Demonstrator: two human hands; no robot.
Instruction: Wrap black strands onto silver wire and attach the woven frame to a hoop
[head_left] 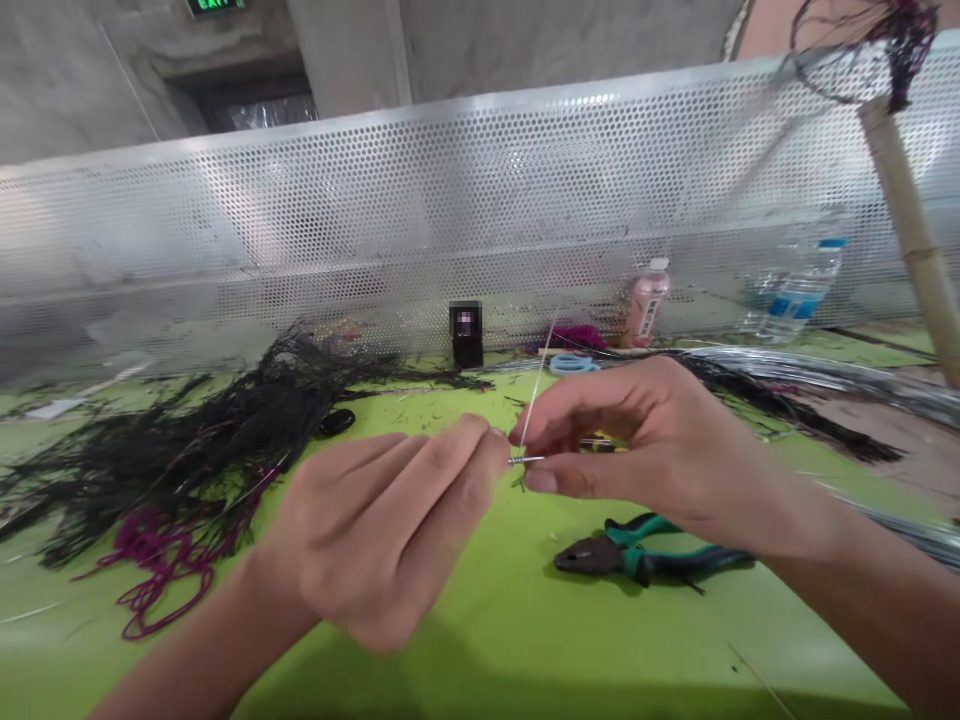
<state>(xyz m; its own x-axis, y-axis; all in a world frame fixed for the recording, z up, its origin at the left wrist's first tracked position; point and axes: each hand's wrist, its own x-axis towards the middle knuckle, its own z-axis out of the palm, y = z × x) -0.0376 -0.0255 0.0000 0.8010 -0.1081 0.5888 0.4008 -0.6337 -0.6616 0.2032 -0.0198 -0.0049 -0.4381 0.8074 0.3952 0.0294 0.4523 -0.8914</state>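
Note:
Both my hands meet over a bright green table (480, 640). My left hand (382, 530) is closed, its fingertips pinching one end of a thin silver wire (534, 400). My right hand (637, 450) pinches the same wire from the other side, thumb and forefinger pressed together. The wire bends at the pinch, and its long end rises up and to the right. Green-handled pliers (637, 555) lie on the table just below my right hand.
A heap of black fibres (225, 430) and purple cord (161, 560) covers the table's left. A perforated metal screen (450, 220) runs along the back. A pink bottle (645, 305), a water bottle (795, 290), blue scissors (574, 363), a small black box (466, 335) and wire bundles (825, 375) lie near it.

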